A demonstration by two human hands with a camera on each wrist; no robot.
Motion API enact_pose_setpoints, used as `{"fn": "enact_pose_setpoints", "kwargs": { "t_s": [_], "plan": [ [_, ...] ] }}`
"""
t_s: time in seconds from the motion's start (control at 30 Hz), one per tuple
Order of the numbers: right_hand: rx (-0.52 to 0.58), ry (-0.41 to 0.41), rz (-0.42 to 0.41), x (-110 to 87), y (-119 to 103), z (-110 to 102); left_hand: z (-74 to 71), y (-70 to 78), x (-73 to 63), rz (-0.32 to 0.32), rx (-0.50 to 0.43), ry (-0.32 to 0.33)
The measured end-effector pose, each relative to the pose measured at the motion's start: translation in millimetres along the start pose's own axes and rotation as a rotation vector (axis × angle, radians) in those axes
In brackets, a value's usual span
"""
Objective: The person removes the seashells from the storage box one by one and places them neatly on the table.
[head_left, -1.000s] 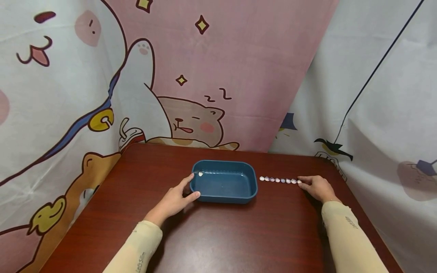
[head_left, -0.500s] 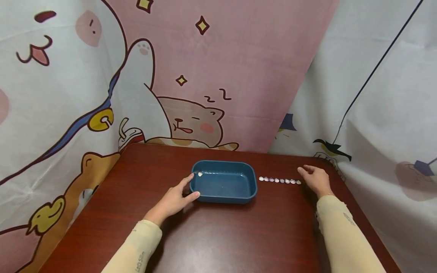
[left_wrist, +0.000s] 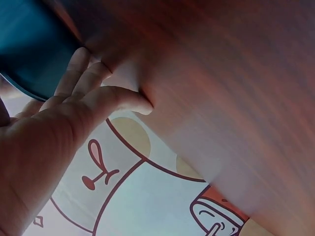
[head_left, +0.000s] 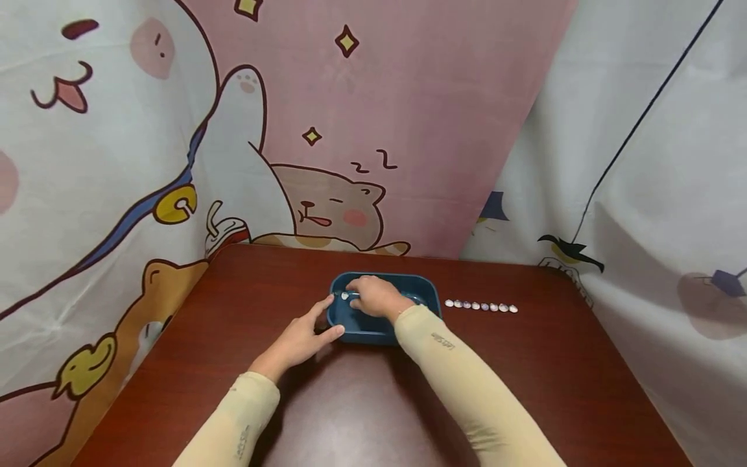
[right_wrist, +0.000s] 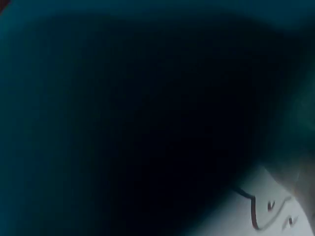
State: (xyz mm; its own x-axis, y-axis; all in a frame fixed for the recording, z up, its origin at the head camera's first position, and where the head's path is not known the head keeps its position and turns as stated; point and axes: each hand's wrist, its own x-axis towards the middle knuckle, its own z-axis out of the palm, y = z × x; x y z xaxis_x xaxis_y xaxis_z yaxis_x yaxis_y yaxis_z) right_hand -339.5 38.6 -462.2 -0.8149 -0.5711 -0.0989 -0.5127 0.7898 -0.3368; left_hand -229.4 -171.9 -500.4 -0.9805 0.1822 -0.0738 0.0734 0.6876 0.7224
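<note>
A blue rectangular basin (head_left: 373, 337) stands on the table. One small whitish shell (head_left: 344, 296) lies in its far left corner. My right hand (head_left: 376, 297) reaches down into the basin, its thumb and fingers spread with a gap close to that shell. The right wrist view is mostly dark and shows no grasp. At the basin's left side my left hand (head_left: 294, 342) rests, fingertips and thumb touching the rim. The left wrist view shows those fingers (left_wrist: 74, 73) extended beside the basin wall. Right of the basin, several small white-purple shells (head_left: 475, 306) lie in a line.
The dark red-brown wooden table (head_left: 525, 376) carries the basin and the shell line. A cartoon-printed curtain (head_left: 443, 130) hangs behind and along both sides of the table.
My right hand has left the right end of the shell line, lifting off and swinging left into the basin. The left hand and the basin have stayed put.
</note>
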Motion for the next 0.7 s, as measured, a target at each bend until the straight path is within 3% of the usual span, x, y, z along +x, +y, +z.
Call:
{"fn": "enact_pose_setpoints", "kwargs": {
  "t_s": [0.1,0.23,0.43,0.7],
  "plan": [
    [-0.096,-0.030,0.075,14.6,-19,15,-1.5,-0.9,-0.1,0.013,-0.004,-0.003],
    [-0.179,0.029,0.109,22.7,-22,30,-2.6,-2.1,-0.7,0.020,-0.011,-0.005],
    [-0.221,0.131,0.041,23.6,-15,38,-4.2,-1.3,0.2,0.024,-0.019,-0.006],
    [-0.172,0.130,-0.025,12.3,-2,33,-5.4,1.2,-1.6,0.012,-0.018,-0.011]
  ]
}}
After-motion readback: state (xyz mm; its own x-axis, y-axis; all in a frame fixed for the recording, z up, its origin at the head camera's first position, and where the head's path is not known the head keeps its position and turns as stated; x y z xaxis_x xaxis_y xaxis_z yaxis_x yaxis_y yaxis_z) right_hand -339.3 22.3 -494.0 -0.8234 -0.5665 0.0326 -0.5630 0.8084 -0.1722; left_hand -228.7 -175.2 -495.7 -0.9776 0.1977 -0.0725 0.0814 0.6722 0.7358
